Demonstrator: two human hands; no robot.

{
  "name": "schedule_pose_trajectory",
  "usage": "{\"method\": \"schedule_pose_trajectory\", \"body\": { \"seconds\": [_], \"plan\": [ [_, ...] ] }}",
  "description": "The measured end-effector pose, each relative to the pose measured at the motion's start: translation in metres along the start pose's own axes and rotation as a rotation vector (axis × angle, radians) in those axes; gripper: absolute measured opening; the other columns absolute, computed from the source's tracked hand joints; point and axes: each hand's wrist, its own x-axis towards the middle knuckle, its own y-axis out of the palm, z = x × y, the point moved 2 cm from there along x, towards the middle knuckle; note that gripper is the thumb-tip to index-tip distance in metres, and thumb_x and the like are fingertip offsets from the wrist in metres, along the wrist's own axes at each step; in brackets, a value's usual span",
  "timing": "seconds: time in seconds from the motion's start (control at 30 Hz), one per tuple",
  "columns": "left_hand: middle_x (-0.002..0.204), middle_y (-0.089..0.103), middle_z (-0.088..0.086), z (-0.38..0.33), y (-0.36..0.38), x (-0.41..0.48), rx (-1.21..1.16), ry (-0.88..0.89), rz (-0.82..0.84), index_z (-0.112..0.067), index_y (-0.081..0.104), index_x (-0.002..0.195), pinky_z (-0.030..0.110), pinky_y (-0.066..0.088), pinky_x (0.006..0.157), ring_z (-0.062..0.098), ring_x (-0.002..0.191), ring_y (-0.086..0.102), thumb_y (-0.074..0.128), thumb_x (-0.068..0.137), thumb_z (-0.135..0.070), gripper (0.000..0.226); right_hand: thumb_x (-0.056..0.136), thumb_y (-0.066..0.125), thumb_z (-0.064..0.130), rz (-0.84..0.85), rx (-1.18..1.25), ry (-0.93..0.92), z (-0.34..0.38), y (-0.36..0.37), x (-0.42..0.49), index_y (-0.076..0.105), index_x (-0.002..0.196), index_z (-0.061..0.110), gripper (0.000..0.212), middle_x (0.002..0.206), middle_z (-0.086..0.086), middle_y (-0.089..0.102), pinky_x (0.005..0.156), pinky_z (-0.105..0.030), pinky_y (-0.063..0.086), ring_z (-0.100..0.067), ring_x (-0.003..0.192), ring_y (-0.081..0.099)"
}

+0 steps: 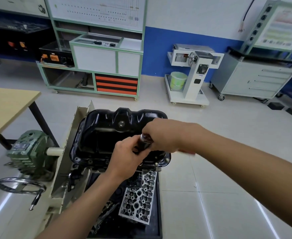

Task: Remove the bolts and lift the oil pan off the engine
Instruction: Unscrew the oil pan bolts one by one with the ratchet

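Note:
A glossy black oil pan (107, 128) sits on top of the engine, which is mounted upside down on a cream stand. Bolts (167, 159) show along the pan's near flange. Over the pan's near right part, my left hand (124, 156) grips the lower part of a dark tool handle (144, 141). My right hand (160, 133) holds the handle's top end from the right. The tool's lower tip is hidden behind my left hand.
A cylinder head (140, 200) lies in a black tray below the engine. The stand's green gearbox (29, 150) and chrome handwheel (19, 184) are at the left. A wooden table (7, 107) stands at far left. Carts and cabinets line the back wall.

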Motion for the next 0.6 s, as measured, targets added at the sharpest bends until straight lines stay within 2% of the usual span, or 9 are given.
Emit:
{"method": "schedule_pose_trajectory", "body": {
  "seconds": [0.07,0.1,0.2,0.27,0.33,0.4,0.5,0.6],
  "plan": [
    [0.087,0.072,-0.004,-0.001,0.0,0.003,0.002,-0.071,0.069,-0.021,0.073,0.096,0.034,0.06,0.078,0.013,0.082,0.07,0.086,0.081,-0.021,0.02,0.089,0.055,0.005,-0.058,-0.174,-0.056,0.003,-0.004,0.0,0.052,0.081,0.023,0.02,0.074,0.004,0.043,0.052,-0.029,0.03,-0.017,0.064,0.047],
    [0.088,0.072,-0.004,-0.002,0.0,0.004,-0.015,-0.104,0.108,-0.022,0.072,0.094,0.031,0.059,0.079,0.012,0.083,0.071,0.086,0.081,-0.02,0.019,0.09,0.054,0.005,-0.114,-0.265,-0.103,0.005,-0.005,0.002,0.053,0.081,0.024,0.021,0.075,0.004,0.045,0.058,-0.03,0.033,-0.019,0.069,0.05],
    [0.089,0.074,-0.016,-0.004,-0.002,0.007,-0.108,-0.153,0.236,-0.026,0.07,0.092,0.014,0.052,0.079,0.002,0.088,0.07,0.081,0.086,-0.013,0.018,0.096,0.055,0.021,-0.276,-0.438,-0.244,0.006,0.002,0.008,0.067,0.097,0.026,0.013,0.095,0.005,0.063,0.089,-0.039,0.039,-0.021,0.101,0.053],
    [0.094,0.075,-0.018,-0.003,-0.008,0.01,-0.124,-0.166,0.325,-0.02,0.073,0.099,0.012,0.052,0.082,-0.001,0.094,0.07,0.078,0.089,-0.012,0.014,0.096,0.057,0.025,-0.291,-0.434,-0.279,0.003,0.006,0.01,0.068,0.102,0.028,0.013,0.102,0.008,0.062,0.094,-0.037,0.037,-0.019,0.105,0.05],
    [0.099,0.077,-0.011,-0.002,-0.013,0.012,-0.116,-0.165,0.369,-0.019,0.074,0.1,0.014,0.053,0.086,0.002,0.097,0.071,0.077,0.09,-0.011,0.013,0.094,0.058,0.017,-0.279,-0.376,-0.274,0.002,0.006,0.007,0.067,0.099,0.026,0.013,0.1,0.006,0.06,0.085,-0.034,0.039,-0.02,0.102,0.052],
    [0.097,0.077,-0.011,-0.001,-0.015,0.012,-0.111,-0.144,0.363,-0.026,0.072,0.093,0.015,0.053,0.088,0.002,0.096,0.071,0.078,0.089,-0.011,0.017,0.089,0.058,0.009,-0.245,-0.292,-0.197,-0.001,0.004,0.003,0.064,0.095,0.022,0.015,0.098,0.002,0.059,0.067,-0.034,0.039,-0.024,0.093,0.057],
    [0.095,0.077,-0.01,-0.001,-0.012,0.014,-0.108,-0.125,0.323,-0.022,0.074,0.097,0.021,0.055,0.091,0.005,0.095,0.072,0.079,0.088,-0.012,0.014,0.086,0.068,0.023,-0.188,-0.101,-0.066,-0.007,-0.004,-0.003,0.062,0.087,0.02,0.006,0.086,-0.002,0.059,0.054,-0.031,0.038,-0.026,0.078,0.06],
    [0.095,0.077,-0.007,0.002,-0.008,0.016,-0.118,-0.102,0.309,-0.019,0.076,0.103,0.025,0.058,0.086,0.009,0.091,0.073,0.079,0.088,-0.012,0.016,0.082,0.075,0.037,-0.115,0.029,0.022,-0.009,-0.006,-0.007,0.052,0.066,0.019,0.034,0.059,0.001,0.054,0.046,-0.028,0.034,-0.018,0.053,0.053]
  ]
}}
